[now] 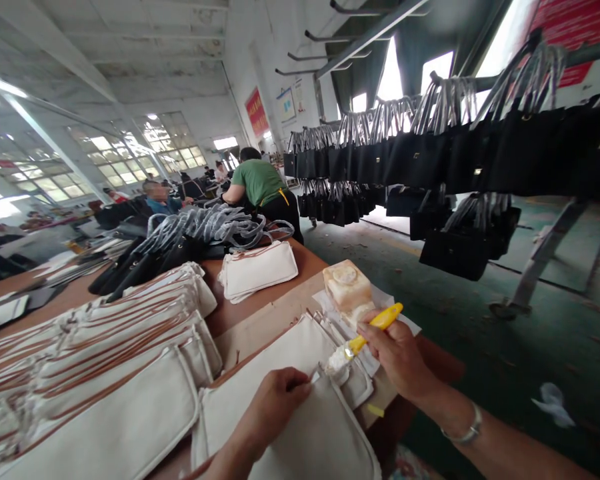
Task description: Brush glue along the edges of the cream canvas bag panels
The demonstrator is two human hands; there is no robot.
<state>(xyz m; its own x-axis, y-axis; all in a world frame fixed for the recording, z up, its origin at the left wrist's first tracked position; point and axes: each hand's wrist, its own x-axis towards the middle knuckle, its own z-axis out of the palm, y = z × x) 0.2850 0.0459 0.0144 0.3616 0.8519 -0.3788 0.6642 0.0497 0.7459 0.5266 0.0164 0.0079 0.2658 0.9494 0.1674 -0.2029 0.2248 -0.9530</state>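
Observation:
My right hand [394,347] grips a brush with a yellow handle [386,316]. Its bristles, coated in something white, touch or hover just over the edge of a cream bag piece [310,433] in front of me. My left hand [280,400] pinches that edge between thumb and fingers, close to the bristles. Under and behind it lie more cream pieces [300,343]. Just beyond my right hand stands a squarish, glue-stained tub [347,288] on a white sheet.
Rows of stacked cream pieces with brown cords [115,393] fill the table's left. A smaller cream stack [260,267] and black bags with wrapped handles [180,243] lie farther back. Black bags hang on a rack [430,157] at right. A person in green [260,183] bends over the table.

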